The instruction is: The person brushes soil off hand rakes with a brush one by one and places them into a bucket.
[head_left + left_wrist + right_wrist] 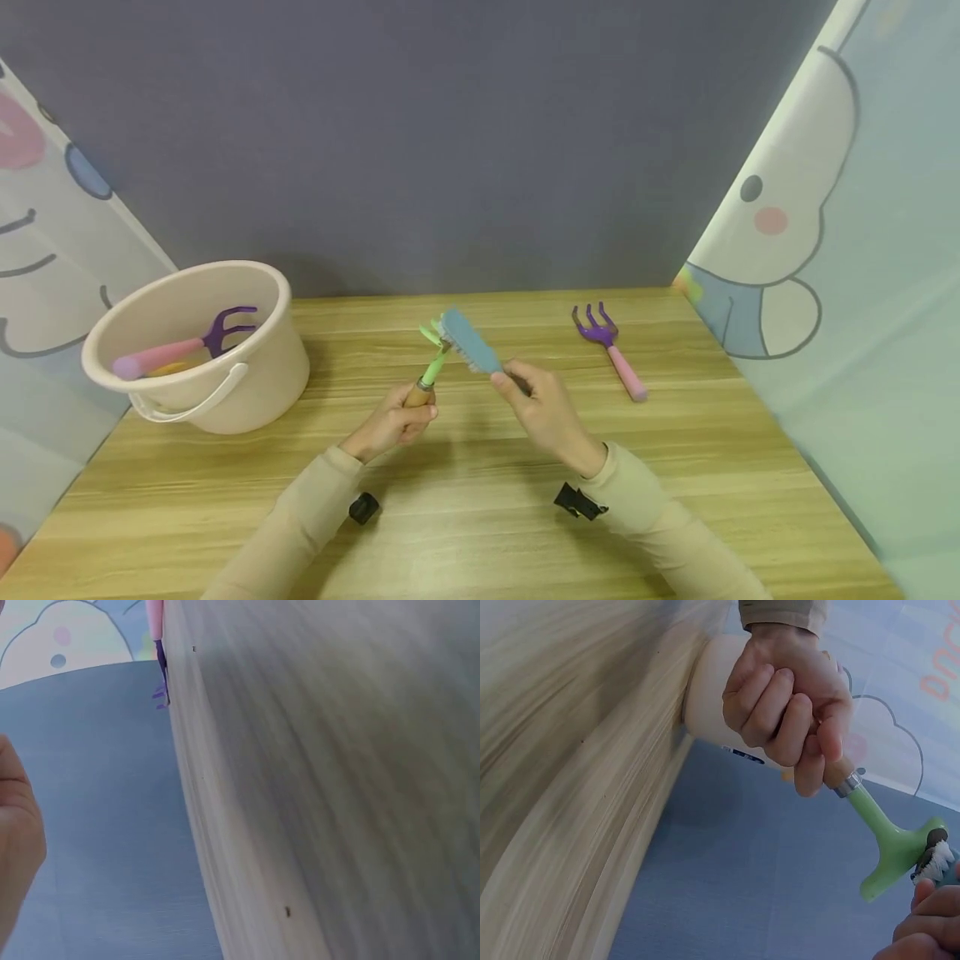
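Observation:
My left hand (393, 421) grips the wooden handle of a green garden hand tool (433, 368), its pronged head pointing up and away. In my right hand (543, 408) is a blue brush (471, 340), held by its handle. The brush's white bristles (937, 862) lie against the green head in the right wrist view, beside a dark brown patch (935, 838). Both tools are held above the wooden table (480, 533). The left wrist view shows only part of a hand at its left edge; the green tool and brush are out of that frame.
A cream bucket (262, 383) stands on the left, with a pink-handled purple fork (168, 357) and something yellow (167, 369) inside. Another purple fork with a pink handle (626, 373) lies on the table at right. A dark grey panel (480, 150) rises behind the table.

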A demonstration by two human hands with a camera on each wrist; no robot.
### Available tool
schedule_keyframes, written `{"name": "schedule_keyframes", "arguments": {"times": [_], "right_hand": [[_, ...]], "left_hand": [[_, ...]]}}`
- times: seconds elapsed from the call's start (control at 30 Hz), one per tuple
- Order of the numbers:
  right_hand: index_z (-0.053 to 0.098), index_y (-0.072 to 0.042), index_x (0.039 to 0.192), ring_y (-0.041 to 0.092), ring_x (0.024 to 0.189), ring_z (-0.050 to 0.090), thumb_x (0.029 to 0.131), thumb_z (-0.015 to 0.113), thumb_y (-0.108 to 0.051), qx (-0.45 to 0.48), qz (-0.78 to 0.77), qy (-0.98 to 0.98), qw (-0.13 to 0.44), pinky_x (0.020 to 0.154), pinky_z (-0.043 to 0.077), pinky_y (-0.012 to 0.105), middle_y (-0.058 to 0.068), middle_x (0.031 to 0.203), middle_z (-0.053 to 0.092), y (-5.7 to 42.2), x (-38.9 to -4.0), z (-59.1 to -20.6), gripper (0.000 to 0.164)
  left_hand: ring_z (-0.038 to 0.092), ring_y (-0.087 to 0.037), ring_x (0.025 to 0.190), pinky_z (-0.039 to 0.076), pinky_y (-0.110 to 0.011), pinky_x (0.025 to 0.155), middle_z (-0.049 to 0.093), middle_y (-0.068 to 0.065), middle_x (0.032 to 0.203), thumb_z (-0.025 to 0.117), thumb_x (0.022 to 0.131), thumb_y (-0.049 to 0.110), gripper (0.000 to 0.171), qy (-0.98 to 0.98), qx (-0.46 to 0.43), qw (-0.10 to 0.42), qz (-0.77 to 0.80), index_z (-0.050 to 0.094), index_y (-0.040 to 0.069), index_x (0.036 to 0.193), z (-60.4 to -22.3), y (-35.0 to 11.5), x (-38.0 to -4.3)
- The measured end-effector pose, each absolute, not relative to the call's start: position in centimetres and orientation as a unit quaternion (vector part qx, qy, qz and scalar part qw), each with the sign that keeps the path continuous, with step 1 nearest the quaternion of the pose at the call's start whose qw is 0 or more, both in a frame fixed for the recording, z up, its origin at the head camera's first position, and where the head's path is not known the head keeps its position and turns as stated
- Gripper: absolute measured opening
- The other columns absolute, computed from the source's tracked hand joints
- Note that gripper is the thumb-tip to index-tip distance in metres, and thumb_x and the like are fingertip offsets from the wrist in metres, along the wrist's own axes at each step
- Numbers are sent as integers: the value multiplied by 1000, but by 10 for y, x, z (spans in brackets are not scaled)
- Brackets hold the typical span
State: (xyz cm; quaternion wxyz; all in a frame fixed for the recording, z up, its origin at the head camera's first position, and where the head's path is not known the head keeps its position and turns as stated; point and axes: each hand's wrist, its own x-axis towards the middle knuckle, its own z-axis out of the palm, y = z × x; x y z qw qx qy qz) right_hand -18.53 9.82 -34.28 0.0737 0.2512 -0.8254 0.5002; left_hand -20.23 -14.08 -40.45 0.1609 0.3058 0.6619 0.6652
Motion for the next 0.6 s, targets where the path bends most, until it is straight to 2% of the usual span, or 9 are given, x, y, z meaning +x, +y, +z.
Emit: {"name": "schedule_keyframes", "arguments": {"times": [0.07, 0.17, 0.27, 0.4, 0.6], "right_hand": [[65, -3, 94, 2, 45, 26, 94, 50, -19, 258, 494, -826, 80, 41, 23, 18, -4, 55, 33, 99, -184, -343, 22], [64, -3, 91, 0, 43, 24, 94, 51, -19, 264, 487, -827, 94, 38, 23, 17, -6, 53, 32, 98, -183, -345, 21], [63, -3, 86, -1, 43, 24, 93, 51, -17, 269, 485, -826, 105, 37, 22, 17, -7, 53, 32, 97, -183, -347, 20], [60, -4, 80, -1, 44, 24, 94, 50, -16, 262, 501, -820, 89, 39, 22, 17, -6, 53, 32, 95, -181, -348, 21], [60, -3, 81, 1, 41, 23, 95, 49, -17, 237, 538, -807, 54, 38, 21, 17, -4, 51, 31, 91, -179, -348, 23]], "left_hand": [[25, -7, 37, 23, -20, 32, 32, 10, 49, 42, 88, 2, 17, 665, 300, 163, 664, 35, -4, 74, -404, -141, -201], [25, -5, 38, 23, -19, 34, 32, 10, 50, 44, 89, 5, 21, 674, 285, 167, 660, 34, -7, 75, -403, -141, -200], [25, -5, 39, 22, -19, 34, 32, 10, 50, 45, 90, 8, 20, 681, 270, 171, 659, 36, -2, 75, -401, -140, -199], [25, -4, 39, 22, -19, 35, 32, 9, 51, 45, 91, 9, 17, 686, 252, 173, 660, 39, 6, 75, -400, -138, -197], [25, -3, 40, 22, -18, 37, 32, 10, 50, 45, 91, 9, 16, 691, 220, 173, 666, 38, 8, 76, -401, -135, -197]]}}
